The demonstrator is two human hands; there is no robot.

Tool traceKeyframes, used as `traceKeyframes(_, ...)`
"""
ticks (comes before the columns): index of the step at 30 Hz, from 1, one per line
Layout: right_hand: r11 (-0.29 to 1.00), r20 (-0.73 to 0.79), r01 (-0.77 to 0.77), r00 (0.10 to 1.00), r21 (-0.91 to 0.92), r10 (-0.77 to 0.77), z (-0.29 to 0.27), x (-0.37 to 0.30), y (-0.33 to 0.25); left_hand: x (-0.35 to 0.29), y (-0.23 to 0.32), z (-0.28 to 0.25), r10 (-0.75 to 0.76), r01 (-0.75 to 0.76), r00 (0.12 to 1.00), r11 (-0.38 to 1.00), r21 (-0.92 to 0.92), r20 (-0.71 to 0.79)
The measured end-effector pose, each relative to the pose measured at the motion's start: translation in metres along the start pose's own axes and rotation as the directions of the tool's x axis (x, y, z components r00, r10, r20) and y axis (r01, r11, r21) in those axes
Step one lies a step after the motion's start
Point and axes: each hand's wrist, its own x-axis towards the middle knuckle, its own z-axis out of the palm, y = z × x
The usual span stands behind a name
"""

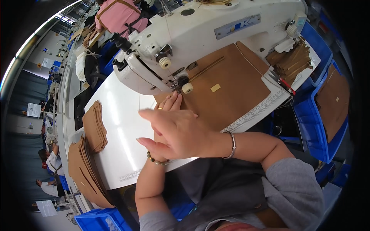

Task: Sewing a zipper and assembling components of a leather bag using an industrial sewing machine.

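A brown leather-like panel point(239, 88) lies under the arm of a white sewing machine point(200, 23). My left hand point(169, 102), a ring on one finger, rests flat on the panel's left edge, its fingertips beside the presser foot. Over the left wrist crosses my right hand point(181, 133), raised and pointing left, with thumb and forefinger apart and no object visible between them. A thin thread point(139, 92) hangs down from the machine head to near the right fingertips; whether they touch is unclear. Part of the left hand is hidden behind the right.
Stacked brown pieces point(94, 127) lie on the table's left side, with a larger stack point(86, 173) at its edge. Red-handled scissors point(285, 84) lie at the right. Blue bins point(308, 123) stand beyond. A person in pink point(119, 17) sits at the far side.
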Motion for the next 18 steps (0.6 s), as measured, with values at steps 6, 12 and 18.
traceKeyframes(6, 0.842, 0.386, -0.418, 0.879, 0.34, 0.28, -0.027, 0.004, -0.012, 0.002, 0.004, 0.0, -0.015, 0.012, 1.0, 0.951, -0.31, -0.008)
traceKeyframes(12, 0.981, 0.328, -0.123, 0.942, 0.152, 0.068, -0.022, -0.002, -0.004, 0.013, 0.027, -0.012, -0.139, 0.107, 0.977, 0.974, 0.198, 0.159)
traceKeyframes(18, 0.996, 0.438, -0.076, 0.894, -0.055, 0.093, -0.08, 0.005, -0.006, 0.008, 0.019, -0.01, -0.173, 0.085, 0.96, 0.93, 0.359, 0.222)
